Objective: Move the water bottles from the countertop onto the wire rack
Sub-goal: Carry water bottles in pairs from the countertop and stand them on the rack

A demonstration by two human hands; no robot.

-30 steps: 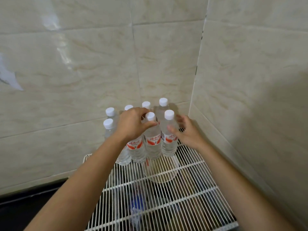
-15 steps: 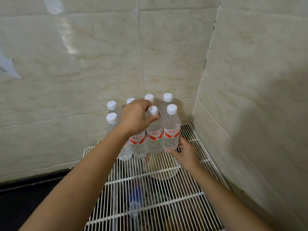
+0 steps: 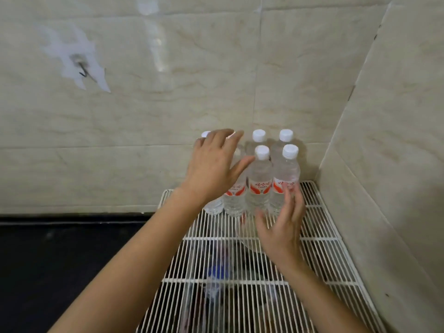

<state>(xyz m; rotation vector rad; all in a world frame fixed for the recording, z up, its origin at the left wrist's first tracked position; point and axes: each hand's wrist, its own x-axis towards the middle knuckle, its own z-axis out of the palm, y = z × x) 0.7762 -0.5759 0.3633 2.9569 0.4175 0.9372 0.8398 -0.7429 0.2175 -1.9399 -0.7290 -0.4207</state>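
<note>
Water bottles (image 3: 259, 181), clustered upright at the back corner of the wire rack (image 3: 322, 227). Judged heavy, smooth, slightly yielding; best gripped mid-body. Left hand (image 3: 213, 169) and right hand (image 3: 283, 227) are spread, holding nothing.

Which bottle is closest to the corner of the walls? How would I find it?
Start where the two tiled walls meet, at the far right corner of the white wire rack. The water bottles stand in a cluster there. Yours is the back-row bottle furthest right: only its white cap and shoulders show, behind the front right bottle.
</note>
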